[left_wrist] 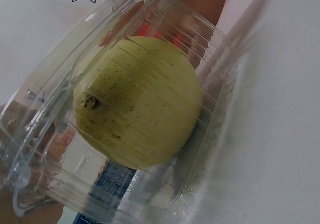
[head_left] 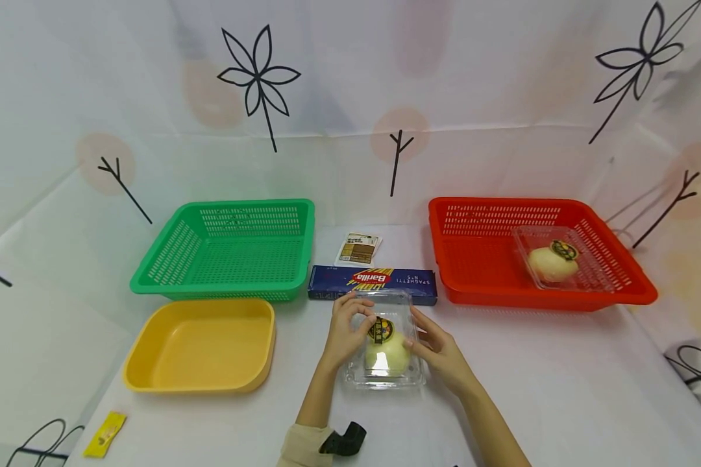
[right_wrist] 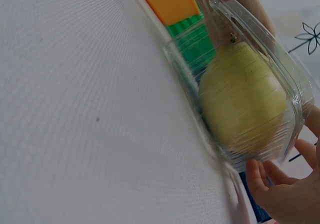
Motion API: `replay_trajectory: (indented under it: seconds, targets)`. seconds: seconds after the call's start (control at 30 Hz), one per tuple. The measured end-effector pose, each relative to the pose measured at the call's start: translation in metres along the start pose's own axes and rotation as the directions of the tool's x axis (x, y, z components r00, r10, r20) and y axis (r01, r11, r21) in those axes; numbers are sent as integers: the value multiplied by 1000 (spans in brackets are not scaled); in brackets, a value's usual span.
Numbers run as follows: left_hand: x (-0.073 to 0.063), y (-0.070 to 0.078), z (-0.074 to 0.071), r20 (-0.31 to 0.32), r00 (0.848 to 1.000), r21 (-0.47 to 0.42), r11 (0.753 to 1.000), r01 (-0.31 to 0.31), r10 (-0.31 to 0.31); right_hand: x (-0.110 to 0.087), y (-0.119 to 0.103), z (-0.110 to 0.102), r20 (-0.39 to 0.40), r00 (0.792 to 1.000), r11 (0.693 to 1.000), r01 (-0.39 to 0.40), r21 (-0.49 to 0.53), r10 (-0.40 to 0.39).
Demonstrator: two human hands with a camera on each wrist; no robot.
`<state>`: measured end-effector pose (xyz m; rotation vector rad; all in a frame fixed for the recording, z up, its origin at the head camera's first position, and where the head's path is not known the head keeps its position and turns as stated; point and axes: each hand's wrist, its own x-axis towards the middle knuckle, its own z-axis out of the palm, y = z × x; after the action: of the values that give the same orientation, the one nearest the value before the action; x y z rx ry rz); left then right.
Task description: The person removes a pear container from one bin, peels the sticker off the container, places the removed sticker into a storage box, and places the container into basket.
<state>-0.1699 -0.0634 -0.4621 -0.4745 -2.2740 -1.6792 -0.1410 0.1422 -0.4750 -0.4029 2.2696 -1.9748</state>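
Note:
A clear plastic clamshell box [head_left: 411, 373] with a round black-and-gold label [head_left: 381, 331] on its lid stands in front of me. Inside it is a pale yellow-green pear [left_wrist: 140, 104], speckled, with a dark stem end. My left hand [head_left: 348, 331] holds the box from its left side, fingers bent over the lid near the label. From the right, my right hand [head_left: 441, 353] grips the other side, thumb over the lid and fingers along the wall. The right wrist view shows the right fingertips [right_wrist: 256, 176] right at the box's ribbed side. The lid lies over the pear.
Behind the box lies a blue spaghetti carton [head_left: 333, 282], with a small packet [head_left: 359, 250] beyond. A green basket [head_left: 222, 288] and yellow tray [head_left: 198, 383] stand left, near a yellow sachet [head_left: 105, 434]. At right, a red basket [head_left: 479, 292] holds another boxed pear [head_left: 552, 264].

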Motion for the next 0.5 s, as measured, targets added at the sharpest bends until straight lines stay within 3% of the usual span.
replay_trajectory:
  seconds: [0.5]
  targets:
    - [-1,0,-1,9,995,-85,991,102,-101,0,2,-1,9,1000,999,26,-36,-26]
